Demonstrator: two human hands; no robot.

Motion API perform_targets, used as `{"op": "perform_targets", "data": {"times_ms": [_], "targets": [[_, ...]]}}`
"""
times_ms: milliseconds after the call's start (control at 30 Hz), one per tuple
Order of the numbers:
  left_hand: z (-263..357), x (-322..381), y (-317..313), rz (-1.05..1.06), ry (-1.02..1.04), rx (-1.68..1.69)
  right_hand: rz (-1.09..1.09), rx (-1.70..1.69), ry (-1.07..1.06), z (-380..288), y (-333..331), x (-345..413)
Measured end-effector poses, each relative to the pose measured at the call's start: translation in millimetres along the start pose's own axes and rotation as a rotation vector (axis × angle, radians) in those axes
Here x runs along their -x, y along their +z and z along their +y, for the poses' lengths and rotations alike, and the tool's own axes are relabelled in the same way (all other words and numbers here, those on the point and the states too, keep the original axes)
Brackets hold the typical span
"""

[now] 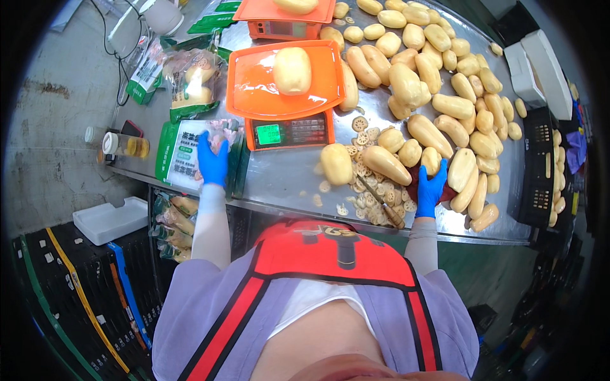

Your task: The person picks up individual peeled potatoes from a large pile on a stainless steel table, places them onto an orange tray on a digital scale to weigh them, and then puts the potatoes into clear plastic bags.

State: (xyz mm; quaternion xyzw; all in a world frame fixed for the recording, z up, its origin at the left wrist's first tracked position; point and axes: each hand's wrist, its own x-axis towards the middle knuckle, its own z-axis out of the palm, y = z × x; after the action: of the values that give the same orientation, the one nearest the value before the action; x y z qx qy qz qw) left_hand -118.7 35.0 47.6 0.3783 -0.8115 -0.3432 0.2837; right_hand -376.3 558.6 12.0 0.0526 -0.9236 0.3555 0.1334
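Observation:
My left hand (214,161), in a blue glove, lies over a stack of green and white printed plastic bags (178,151), its thumb and fingers apart and nothing between them. My right hand (431,191), also blue-gloved, has its fingers and thumb about the near end of a short lotus root segment (431,160). Beneath that hand is a dark red cloth (447,193). A knife (381,201) with a wooden handle lies among lotus root slices (369,200). One thick lotus root segment (292,71) rests on the orange tray of a digital scale (286,107).
Peeled lotus roots (429,133) cover the right of the metal table (276,178). A second orange scale (285,29) stands behind. Filled bags (193,78) and a lidded jar (125,145) are at left. A black crate (536,166) borders the right side; stacked crates (86,295) stand lower left.

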Motion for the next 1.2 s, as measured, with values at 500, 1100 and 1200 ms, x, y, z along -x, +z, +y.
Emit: {"op": "perform_targets", "data": {"times_ms": [500,1100,1200], "targets": [[-34.2,55.1,-10.6,-0.243,0.270,-0.308,0.022,-0.276,0.086,22.4,5.6,-6.5],[-19.1,56.8,-5.6,-0.053,0.286,-0.364,-0.175,-0.651,-0.524,-250.6,104.2,-54.2],[-14.6,58.1,-3.4,-0.048,0.259,-0.358,-0.166,-0.591,-0.572,-263.0,131.2,-64.3]]}}
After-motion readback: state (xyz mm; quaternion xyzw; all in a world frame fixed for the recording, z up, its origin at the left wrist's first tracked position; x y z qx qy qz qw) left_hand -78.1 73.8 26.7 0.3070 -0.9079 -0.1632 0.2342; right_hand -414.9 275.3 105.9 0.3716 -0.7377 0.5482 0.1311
